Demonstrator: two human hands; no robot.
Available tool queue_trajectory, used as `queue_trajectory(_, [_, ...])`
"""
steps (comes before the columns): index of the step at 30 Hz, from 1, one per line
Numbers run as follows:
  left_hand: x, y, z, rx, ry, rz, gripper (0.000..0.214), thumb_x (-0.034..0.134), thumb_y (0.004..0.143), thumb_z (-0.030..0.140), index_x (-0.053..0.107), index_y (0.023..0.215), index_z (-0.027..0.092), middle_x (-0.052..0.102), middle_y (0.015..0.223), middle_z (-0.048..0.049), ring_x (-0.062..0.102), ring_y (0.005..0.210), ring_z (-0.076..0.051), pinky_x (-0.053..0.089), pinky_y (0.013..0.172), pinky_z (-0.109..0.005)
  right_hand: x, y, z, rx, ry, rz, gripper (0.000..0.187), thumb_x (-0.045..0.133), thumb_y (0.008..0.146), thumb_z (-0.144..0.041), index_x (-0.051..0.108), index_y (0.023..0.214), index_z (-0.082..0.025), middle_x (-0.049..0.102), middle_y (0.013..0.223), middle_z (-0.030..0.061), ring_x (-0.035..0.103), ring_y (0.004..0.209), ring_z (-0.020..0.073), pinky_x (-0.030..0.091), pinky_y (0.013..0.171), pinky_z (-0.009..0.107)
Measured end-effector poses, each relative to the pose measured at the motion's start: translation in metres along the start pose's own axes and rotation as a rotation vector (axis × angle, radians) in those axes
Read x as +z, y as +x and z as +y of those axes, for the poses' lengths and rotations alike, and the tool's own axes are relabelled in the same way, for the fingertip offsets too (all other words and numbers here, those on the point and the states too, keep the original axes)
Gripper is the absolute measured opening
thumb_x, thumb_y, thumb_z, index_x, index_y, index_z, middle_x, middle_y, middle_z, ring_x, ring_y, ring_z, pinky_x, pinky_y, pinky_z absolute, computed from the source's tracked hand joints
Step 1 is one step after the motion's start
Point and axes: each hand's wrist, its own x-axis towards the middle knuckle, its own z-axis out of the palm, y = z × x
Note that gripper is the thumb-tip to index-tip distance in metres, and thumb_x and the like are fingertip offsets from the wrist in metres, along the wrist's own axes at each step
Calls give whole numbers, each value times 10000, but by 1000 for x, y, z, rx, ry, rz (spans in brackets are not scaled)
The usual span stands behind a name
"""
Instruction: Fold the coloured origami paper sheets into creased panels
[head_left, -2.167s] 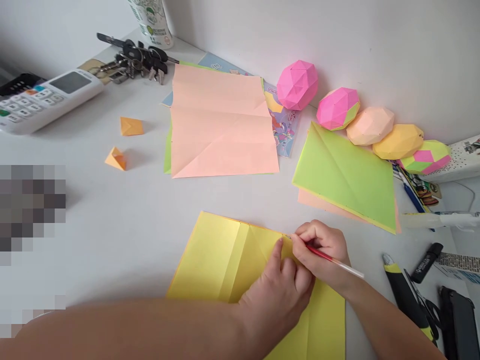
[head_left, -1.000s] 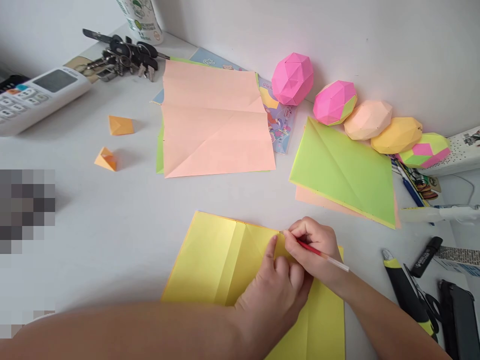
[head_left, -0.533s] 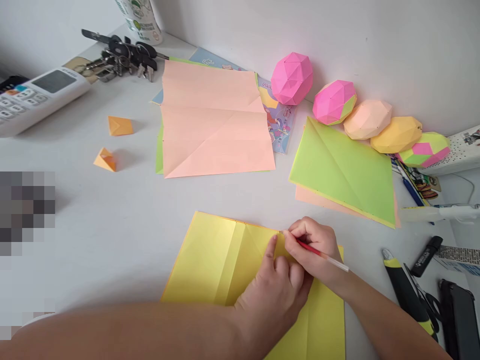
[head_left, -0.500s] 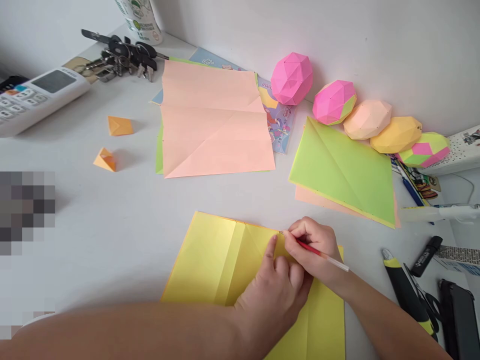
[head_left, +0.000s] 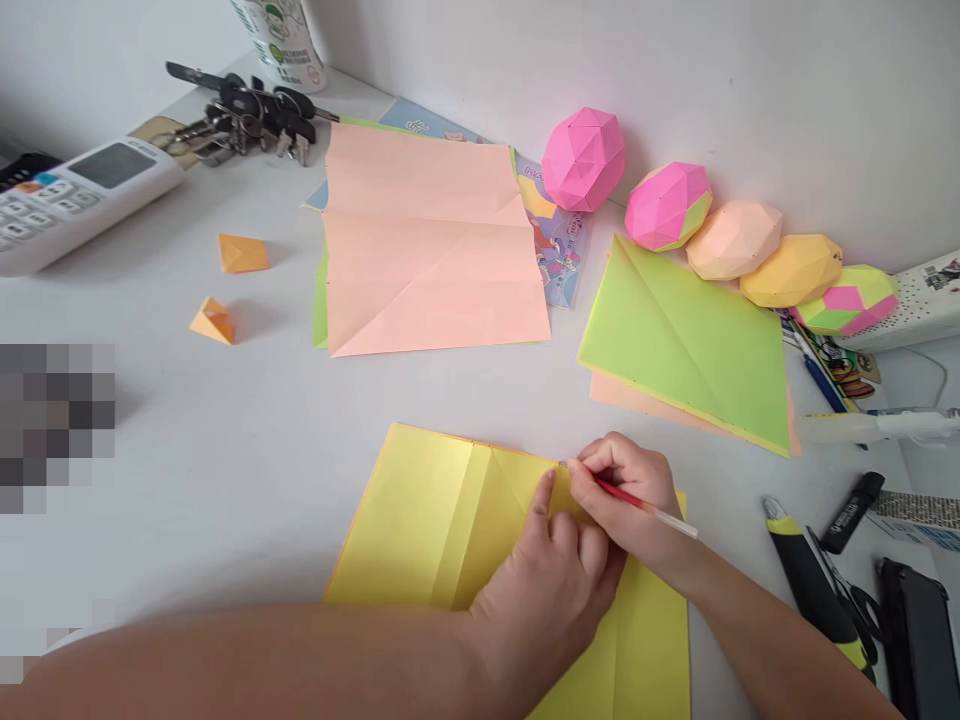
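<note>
Near the bottom centre, my left hand [head_left: 551,590] rests on a creased yellow sheet of paper [head_left: 420,500]. One of its fingers stretches to the paper's far edge, while the others bend on the sheet with their tips hidden. Close beside it, my right hand [head_left: 630,490] pinches a thin pen refill [head_left: 634,501], red with a pale clear end. The refill's tip meets the paper's top edge by the stretched fingertip. Whether a mark shows there is too small to tell. A narrow orange rim shows under the yellow sheet.
Pink paper [head_left: 435,270] and green paper [head_left: 690,340] lie beyond. Several folded paper balls [head_left: 583,160] line the wall. A white remote [head_left: 82,205], keys [head_left: 247,110] and small orange folded pieces [head_left: 243,254] are leftward. A cutter [head_left: 810,580] and scissors [head_left: 859,605] lie right.
Both hands, the refill and the yellow paper stay practically where they were. The view has shifted very slightly.
</note>
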Motion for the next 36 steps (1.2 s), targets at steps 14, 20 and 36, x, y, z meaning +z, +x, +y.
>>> queue_trajectory(14, [0, -1, 2, 6, -6, -32, 581, 525, 797, 310, 497, 1358, 164, 551, 796, -27, 541, 668, -185, 233, 1087, -585, -1, 1, -1, 24, 12, -4, 253, 612, 848, -316, 473, 666, -208, 559, 658, -22, 483, 538, 95, 414, 482, 234])
queue_trajectory(20, [1, -2, -1, 53, -29, -93, 605, 535, 817, 291, 428, 1411, 253, 507, 717, 14, 525, 613, -161, 270, 1051, -603, -4, 11, 1, 82, 272, 56, 300, 637, 832, -361, 427, 677, -215, 485, 525, -80, 391, 381, 49, 319, 382, 198])
queue_trajectory(36, [0, -1, -3, 150, 124, -226, 668, 571, 826, 273, 338, 1451, 268, 581, 929, -57, 587, 778, -212, 263, 1031, -604, -76, -54, 22, -137, -228, 310, 290, 453, 934, -448, 564, 1022, -195, 646, 898, 62, 611, 781, 163, 470, 640, 291])
